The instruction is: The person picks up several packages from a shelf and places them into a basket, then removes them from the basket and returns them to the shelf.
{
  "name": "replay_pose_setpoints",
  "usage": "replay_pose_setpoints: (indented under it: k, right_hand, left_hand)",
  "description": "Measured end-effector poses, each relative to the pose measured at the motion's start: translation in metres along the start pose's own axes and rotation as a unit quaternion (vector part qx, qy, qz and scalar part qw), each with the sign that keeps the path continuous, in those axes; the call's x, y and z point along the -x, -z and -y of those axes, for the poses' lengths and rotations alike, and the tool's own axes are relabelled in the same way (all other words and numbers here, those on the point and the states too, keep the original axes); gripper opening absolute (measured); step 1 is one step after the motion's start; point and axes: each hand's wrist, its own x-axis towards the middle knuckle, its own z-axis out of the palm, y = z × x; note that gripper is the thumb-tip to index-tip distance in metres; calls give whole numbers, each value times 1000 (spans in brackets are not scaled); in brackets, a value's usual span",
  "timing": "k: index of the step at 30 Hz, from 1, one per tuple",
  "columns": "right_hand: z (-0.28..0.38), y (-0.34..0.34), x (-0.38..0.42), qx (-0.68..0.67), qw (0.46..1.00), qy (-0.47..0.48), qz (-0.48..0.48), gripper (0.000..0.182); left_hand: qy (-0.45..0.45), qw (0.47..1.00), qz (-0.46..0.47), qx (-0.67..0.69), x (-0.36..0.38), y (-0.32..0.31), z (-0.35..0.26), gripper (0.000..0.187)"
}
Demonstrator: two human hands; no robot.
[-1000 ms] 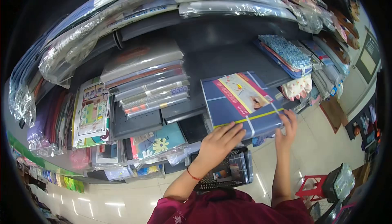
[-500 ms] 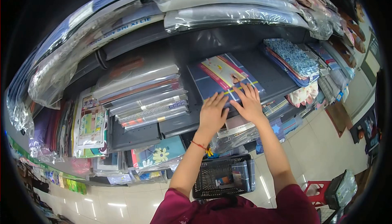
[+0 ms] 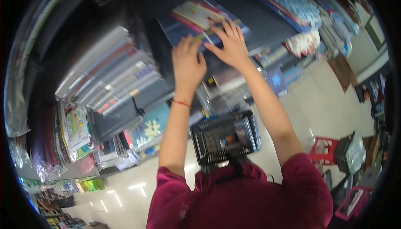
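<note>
A flat dark blue packet (image 3: 171, 29) with a pink, white and yellow label lies on the dark shelf, smeared by motion. Its near edge is under the fingers of both my hands. My left hand (image 3: 189, 65), with a red string at the wrist, rests its outstretched fingers on the near left part. To the right, my right hand (image 3: 232, 47) has its fingers spread over the label and the near right part, thumb pointing left. Neither hand is wrapped around anything. Whether the fingers press on the packet cannot be seen.
Left of the packet is a stack of plastic-wrapped packets (image 3: 112, 68). Blue patterned folded cloths (image 3: 288, 5) lie to the right. A black basket (image 3: 194, 141) sits below, close to my body. At lower right stands a red stool (image 3: 323, 150) on the tiled floor.
The view has turned and tipped, so shelf, packet and hands appear higher and farther left, and blurred. Both hands stay on the packet, which seems farther back from the shelf edge.
</note>
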Motion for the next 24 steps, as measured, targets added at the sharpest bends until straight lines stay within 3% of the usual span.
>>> replay_pose_setpoints:
  k: [2,3,5,7,8,9,11,12,13,15,16,20,23,24]
  right_hand:
    - [-4,1,2,-40,999,3,-31,61]
    - [-7,1,4,-77,996,0,-52,53]
    - [-18,3,16,-245,960,-10,-133,42]
    - [-12,22,64,-319,916,-60,-236,31]
    - [-4,36,101,-288,922,-98,-239,29]
    - [-12,35,152,-222,940,-149,-210,29]
    - [-31,24,274,-225,939,-251,-72,28]
    - [-43,15,350,-217,915,-338,33,29]
    - [-53,6,428,-154,914,-358,110,33]
    - [-51,5,525,-130,857,-450,214,44]
    - [-48,11,541,-122,824,-488,262,50]
    - [-55,-14,559,-56,801,-503,320,64]
    - [-70,-49,558,-29,738,-550,391,63]
    - [-77,-63,565,-23,757,-528,384,54]
  left_hand:
    - [-4,1000,-9,-19,3,-2,0,35]
    - [-8,1000,-17,-22,3,-2,0,35]
    - [-43,997,-44,-34,5,2,-3,34]
    - [-80,993,-84,-14,19,17,-23,28]
    - [-96,989,-110,2,40,21,-35,26]
    - [-110,990,-85,25,68,22,-45,22]
    - [-62,992,-7,112,160,1,-59,33]
    - [1,984,126,124,207,-9,-73,33]
    - [30,963,227,140,247,-28,-83,38]
    - [68,901,403,144,315,-54,-109,59]
    - [51,882,449,135,333,-61,-120,62]
    - [29,853,501,146,386,-108,-133,64]
    - [54,839,518,160,400,-139,-136,63]
    - [59,837,517,168,404,-147,-136,62]
